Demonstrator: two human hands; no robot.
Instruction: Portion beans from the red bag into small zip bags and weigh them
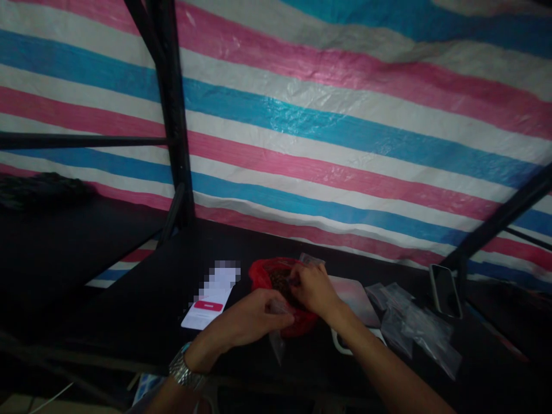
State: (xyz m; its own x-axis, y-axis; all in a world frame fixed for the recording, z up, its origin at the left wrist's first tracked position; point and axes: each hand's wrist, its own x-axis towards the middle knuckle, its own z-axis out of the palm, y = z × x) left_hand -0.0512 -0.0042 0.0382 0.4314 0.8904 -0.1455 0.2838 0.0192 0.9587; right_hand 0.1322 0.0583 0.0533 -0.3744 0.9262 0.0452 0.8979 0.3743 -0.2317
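Note:
A red plastic bag [261,270] lies wide-mouthed on the black table, with many small brownish pieces [281,280] inside; their kind is too small to make out. My right hand [314,287] reaches into the bag, fingers bent down among the pieces, and what the fingertips hold is hidden. At the near side of the bag, my left hand [263,315] pinches a small clear plastic bag [277,347] that hangs down from the fingers. A silver watch [183,371] is on my left wrist.
A lit phone screen [209,302], partly pixelated, lies left of the red bag. To the right are a pale flat device [354,299], several clear plastic bags [414,322] and a dark-screened phone [445,290] leaning by the frame. Behind hangs a striped tarp [323,172]; a black metal post [172,115] rises on the left.

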